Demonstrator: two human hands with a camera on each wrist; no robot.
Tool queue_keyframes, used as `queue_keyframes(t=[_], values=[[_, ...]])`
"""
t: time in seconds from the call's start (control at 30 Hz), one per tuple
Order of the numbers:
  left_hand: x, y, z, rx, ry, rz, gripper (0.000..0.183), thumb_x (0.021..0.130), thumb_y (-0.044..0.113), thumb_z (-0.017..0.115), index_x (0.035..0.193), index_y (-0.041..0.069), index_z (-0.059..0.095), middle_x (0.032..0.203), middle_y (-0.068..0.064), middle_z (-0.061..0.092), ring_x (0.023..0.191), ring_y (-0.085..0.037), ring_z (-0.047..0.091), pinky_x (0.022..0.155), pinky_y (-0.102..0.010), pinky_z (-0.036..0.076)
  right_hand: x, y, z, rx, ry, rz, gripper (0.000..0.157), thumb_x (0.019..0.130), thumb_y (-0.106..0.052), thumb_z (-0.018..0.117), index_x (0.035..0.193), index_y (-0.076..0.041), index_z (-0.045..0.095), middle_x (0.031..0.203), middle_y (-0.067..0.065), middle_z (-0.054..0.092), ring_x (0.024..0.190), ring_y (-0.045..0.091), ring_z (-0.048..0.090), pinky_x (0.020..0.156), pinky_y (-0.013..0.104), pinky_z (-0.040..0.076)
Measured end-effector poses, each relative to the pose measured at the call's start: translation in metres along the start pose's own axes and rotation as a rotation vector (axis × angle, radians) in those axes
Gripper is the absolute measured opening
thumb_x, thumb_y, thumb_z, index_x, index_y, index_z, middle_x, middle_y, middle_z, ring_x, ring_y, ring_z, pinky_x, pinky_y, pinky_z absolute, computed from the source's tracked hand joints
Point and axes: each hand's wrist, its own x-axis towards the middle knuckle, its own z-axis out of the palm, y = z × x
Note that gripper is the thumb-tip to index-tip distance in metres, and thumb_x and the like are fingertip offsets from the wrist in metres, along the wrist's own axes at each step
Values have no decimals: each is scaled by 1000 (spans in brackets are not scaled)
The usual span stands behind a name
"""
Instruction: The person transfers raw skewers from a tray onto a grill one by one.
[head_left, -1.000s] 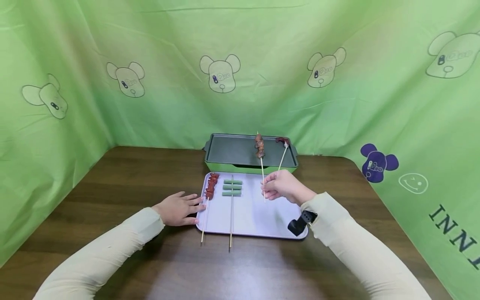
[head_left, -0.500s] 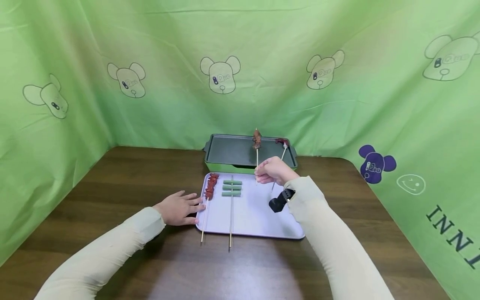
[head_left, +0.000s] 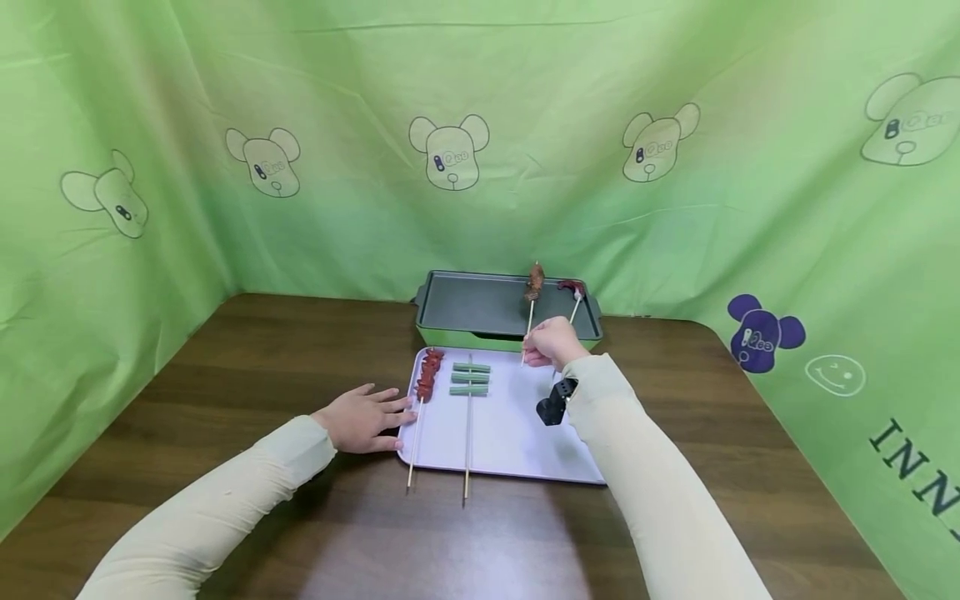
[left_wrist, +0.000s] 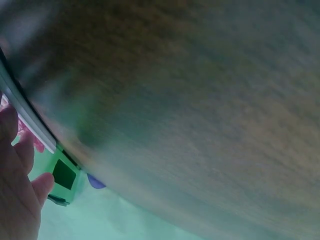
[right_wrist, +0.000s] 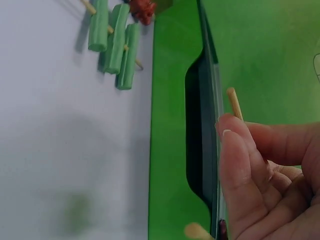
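A: Where is the skewer of brown, lumpy meat pieces on a thin wooden stick (head_left: pixel 534 283) relative to the fingers?
B: In the head view the meat lies just above the right hand (head_left: pixel 553 343), right of the frame's middle, against the dark rectangular plate of the green-sided grill (head_left: pixel 472 302). Thumb and fingertips pinch the stick's lower part; whether the meat touches the plate, I can't tell.
A: And the left hand (head_left: pixel 363 421)?
B: Fingers spread and holding nothing, tips at the left edge of the white rectangular tray (head_left: pixel 517 450).
A: What do the wrist views add?
B: The right one shows the stick's blunt end (right_wrist: pixel 233 100) poking past the fingers; the left one, lower left, a squarish dark opening (left_wrist: pixel 64 174) in the grill. Only the head view shows the meat.
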Motion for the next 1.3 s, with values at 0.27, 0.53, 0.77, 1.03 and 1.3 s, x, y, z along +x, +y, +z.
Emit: queue_keyframes(t=[0.27,0.53,0.77,1.03,1.3], values=[[2,-1,3,-14,-15,-1,57,98,50,42,145,19,45,150,-4,40,138,-28,34,108,-53,28,2,2,-3,-14,8,29,5,86,12,53,85,8,55,52,6,56,40,8,54,44,22,50],[2,-1,3,-28,-15,0,57,98,50,42,145,18,44,150,-4,40,138,-29,34,108,-54,28,4,1,-3,-24,-2,55,13,87,13,52,78,3,51,51,6,55,40,9,54,44,21,50],[2,-1,4,-28,-3,6,57,98,51,42,145,19,45,149,-4,40,138,-29,34,108,-54,28,5,4,-5,-17,0,78,14,87,14,52,82,2,47,50,6,54,38,8,52,42,20,48],[1,-2,5,-28,-6,3,57,98,50,43,145,19,45,150,-4,40,138,-29,34,107,-54,29,8,6,-9,-131,14,26,2,86,11,53,85,10,56,47,4,55,38,7,53,44,20,49],[2,-4,5,-33,0,4,57,98,50,43,145,18,45,150,-4,40,138,-29,34,107,-54,29,4,5,-13,-402,66,-86,13,84,4,55,83,13,65,43,-1,54,35,4,52,43,18,48]])
